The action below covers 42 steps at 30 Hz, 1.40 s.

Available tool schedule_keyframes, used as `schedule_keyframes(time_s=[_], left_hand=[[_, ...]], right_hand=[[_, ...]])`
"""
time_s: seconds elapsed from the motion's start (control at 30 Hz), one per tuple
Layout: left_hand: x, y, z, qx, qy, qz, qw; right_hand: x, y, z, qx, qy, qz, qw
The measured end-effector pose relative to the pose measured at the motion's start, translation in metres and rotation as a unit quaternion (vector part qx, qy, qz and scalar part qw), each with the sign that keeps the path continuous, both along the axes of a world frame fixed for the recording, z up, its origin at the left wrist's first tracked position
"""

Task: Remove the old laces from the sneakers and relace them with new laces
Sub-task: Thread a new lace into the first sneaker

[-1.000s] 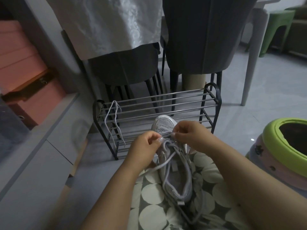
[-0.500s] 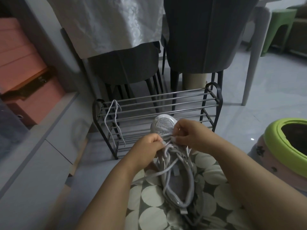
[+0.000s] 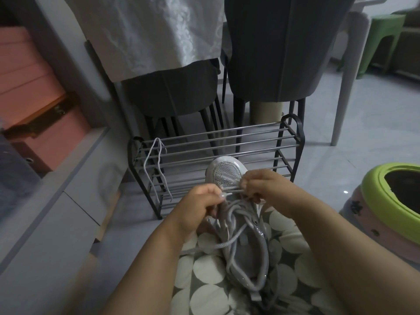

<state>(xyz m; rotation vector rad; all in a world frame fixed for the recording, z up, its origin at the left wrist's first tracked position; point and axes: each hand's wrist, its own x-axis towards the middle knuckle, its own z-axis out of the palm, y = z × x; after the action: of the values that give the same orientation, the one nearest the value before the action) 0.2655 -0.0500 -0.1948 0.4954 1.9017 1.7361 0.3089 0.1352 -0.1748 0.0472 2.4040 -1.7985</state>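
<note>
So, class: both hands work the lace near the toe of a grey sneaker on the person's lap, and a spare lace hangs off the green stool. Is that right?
One detail is wrong. The spare lace hangs off the metal shoe rack, not the green stool, as the head view shows. The left hand and right hand do work the sneaker near its toe.

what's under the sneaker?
The sneaker lies on polka-dot fabric, apparently the person's lap. The fabric directly beneath it is covered. Both the left hand and right hand grip its lace.

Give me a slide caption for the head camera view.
Both hands work a lace at a sneaker on the lap.
</note>
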Motion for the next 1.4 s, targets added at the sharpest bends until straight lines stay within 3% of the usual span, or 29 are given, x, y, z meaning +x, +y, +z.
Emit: schedule_keyframes(time_s=[0.07, 0.13, 0.33, 0.67, 0.83, 1.03, 1.1, 1.27, 1.4], left_hand=[[0.001, -0.002, -0.005, 0.098, -0.077, 0.016, 0.992], [0.001, -0.001, -0.01, 0.133, -0.105, 0.036, 0.985], [0.009, 0.006, -0.014, 0.038, -0.003, 0.105, 0.994], [0.009, 0.015, -0.022, 0.011, 0.065, 0.221, 0.973], [0.013, 0.012, -0.022, -0.039, 0.132, 0.195, 0.971], [0.008, 0.011, -0.023, -0.137, 0.186, 0.18, 0.956], [0.01, 0.012, -0.019, -0.139, 0.164, 0.164, 0.963], [0.01, 0.014, -0.013, -0.108, 0.011, 0.121, 0.987], [0.012, 0.016, -0.004, -0.09, -0.011, 0.1, 0.991]], right_hand=[[-0.001, 0.006, -0.008, -0.135, -0.008, -0.005, 0.991], [-0.002, 0.008, -0.012, -0.165, -0.012, -0.019, 0.986], [-0.003, 0.006, -0.015, -0.07, 0.015, -0.043, 0.997], [0.0, -0.007, -0.01, 0.16, 0.096, -0.1, 0.977], [0.002, -0.006, -0.008, 0.237, 0.064, -0.095, 0.965], [-0.004, -0.01, -0.003, 0.235, -0.011, -0.085, 0.968], [-0.005, -0.011, -0.002, 0.217, -0.033, -0.076, 0.973], [-0.003, -0.013, 0.002, 0.159, -0.071, -0.065, 0.982], [-0.002, -0.016, 0.003, 0.15, -0.077, -0.058, 0.984]])
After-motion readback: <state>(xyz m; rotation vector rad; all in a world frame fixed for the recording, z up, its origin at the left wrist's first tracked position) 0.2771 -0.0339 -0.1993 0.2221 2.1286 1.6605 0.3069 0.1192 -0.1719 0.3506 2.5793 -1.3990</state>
